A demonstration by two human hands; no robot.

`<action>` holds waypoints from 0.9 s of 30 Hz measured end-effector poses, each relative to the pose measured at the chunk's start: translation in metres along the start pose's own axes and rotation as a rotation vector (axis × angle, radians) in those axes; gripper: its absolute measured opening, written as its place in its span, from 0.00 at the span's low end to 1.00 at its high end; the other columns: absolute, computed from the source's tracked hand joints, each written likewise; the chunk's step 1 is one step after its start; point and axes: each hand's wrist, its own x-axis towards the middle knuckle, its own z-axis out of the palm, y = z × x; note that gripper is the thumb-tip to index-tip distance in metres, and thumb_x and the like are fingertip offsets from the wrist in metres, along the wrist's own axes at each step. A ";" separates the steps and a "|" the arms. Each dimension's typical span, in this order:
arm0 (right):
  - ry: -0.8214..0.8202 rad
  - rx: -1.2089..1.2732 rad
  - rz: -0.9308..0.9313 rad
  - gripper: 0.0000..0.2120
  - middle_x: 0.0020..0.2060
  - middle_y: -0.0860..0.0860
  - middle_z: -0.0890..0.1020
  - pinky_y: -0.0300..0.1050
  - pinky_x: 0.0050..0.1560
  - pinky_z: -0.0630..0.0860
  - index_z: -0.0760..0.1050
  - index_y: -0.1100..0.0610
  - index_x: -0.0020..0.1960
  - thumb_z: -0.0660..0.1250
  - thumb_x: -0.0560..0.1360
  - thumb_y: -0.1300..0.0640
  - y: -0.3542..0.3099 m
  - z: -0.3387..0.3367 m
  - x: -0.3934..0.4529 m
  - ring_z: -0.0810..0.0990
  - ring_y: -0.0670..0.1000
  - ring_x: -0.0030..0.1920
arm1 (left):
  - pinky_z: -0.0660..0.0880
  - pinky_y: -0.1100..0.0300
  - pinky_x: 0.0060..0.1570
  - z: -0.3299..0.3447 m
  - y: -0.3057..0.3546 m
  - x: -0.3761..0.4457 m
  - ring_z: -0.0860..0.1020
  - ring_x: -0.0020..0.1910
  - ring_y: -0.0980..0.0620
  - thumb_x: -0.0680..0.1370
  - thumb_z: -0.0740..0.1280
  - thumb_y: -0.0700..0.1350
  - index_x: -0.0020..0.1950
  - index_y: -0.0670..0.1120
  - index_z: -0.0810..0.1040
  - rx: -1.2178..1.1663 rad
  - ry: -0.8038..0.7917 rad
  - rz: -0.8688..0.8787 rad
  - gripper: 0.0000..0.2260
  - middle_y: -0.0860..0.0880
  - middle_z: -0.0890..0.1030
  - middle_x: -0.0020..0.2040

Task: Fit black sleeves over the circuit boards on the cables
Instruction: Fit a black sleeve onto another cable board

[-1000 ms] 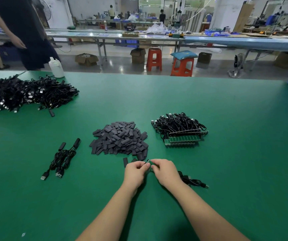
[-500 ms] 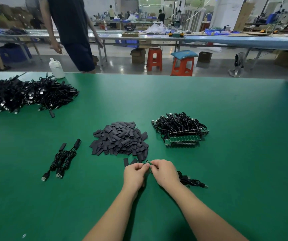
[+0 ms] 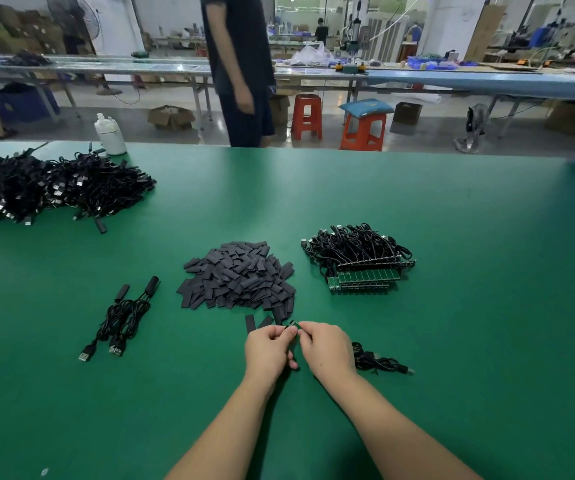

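Observation:
My left hand [image 3: 269,348] pinches a black sleeve [image 3: 290,326] at its fingertips. My right hand [image 3: 326,348] pinches the small circuit board end of a cable right against that sleeve; the board is mostly hidden by my fingers. That cable [image 3: 379,362] trails right on the green table. A pile of black sleeves [image 3: 237,277] lies just beyond my hands. A bundle of cables with bare green circuit boards [image 3: 362,259] lies to the right of the pile. Two sleeved cables [image 3: 123,318] lie to the left.
A big heap of black cables [image 3: 47,188] covers the far left of the green table [image 3: 469,306]. A white bottle [image 3: 110,134] stands at the far edge. A person in dark clothes [image 3: 241,71] walks past behind the table, near red stools [image 3: 307,116].
My hands have stayed together over the same spot, fingers shifting slightly on sleeve and board. The person behind the table has walked from left towards the middle.

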 end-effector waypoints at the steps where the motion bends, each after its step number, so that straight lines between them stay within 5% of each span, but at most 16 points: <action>1: 0.005 -0.004 -0.004 0.14 0.48 0.51 0.86 0.47 0.48 0.77 0.80 0.48 0.59 0.57 0.81 0.50 0.000 0.001 0.000 0.82 0.56 0.49 | 0.76 0.57 0.28 0.000 0.000 0.000 0.76 0.22 0.48 0.77 0.71 0.43 0.40 0.40 0.81 -0.005 -0.002 0.000 0.09 0.45 0.76 0.25; 11: 0.048 -0.028 -0.025 0.15 0.45 0.51 0.86 0.47 0.46 0.77 0.80 0.50 0.57 0.55 0.82 0.49 0.003 0.006 -0.005 0.82 0.56 0.47 | 0.76 0.57 0.29 0.003 -0.006 0.003 0.78 0.24 0.46 0.78 0.70 0.42 0.40 0.41 0.82 -0.017 0.012 0.005 0.08 0.44 0.79 0.26; 15: 0.061 -0.088 -0.039 0.14 0.42 0.51 0.85 0.46 0.40 0.68 0.78 0.49 0.54 0.54 0.82 0.49 0.003 0.009 -0.007 0.82 0.55 0.45 | 0.78 0.54 0.31 0.005 -0.006 0.002 0.78 0.24 0.45 0.78 0.70 0.41 0.37 0.40 0.81 -0.020 0.039 0.015 0.10 0.43 0.79 0.26; 21: 0.121 -0.064 -0.037 0.15 0.52 0.47 0.85 0.45 0.49 0.77 0.77 0.45 0.65 0.56 0.84 0.52 0.007 -0.004 0.005 0.83 0.51 0.49 | 0.76 0.56 0.29 0.005 -0.002 -0.002 0.77 0.23 0.47 0.79 0.67 0.41 0.38 0.40 0.77 0.011 0.025 0.018 0.10 0.46 0.78 0.25; 27: 0.105 -0.002 0.078 0.20 0.58 0.47 0.83 0.41 0.40 0.72 0.70 0.48 0.74 0.58 0.83 0.60 0.041 -0.044 0.045 0.81 0.50 0.49 | 0.74 0.60 0.28 -0.001 0.001 -0.008 0.75 0.23 0.48 0.81 0.65 0.43 0.43 0.39 0.76 0.043 -0.043 0.035 0.10 0.43 0.80 0.28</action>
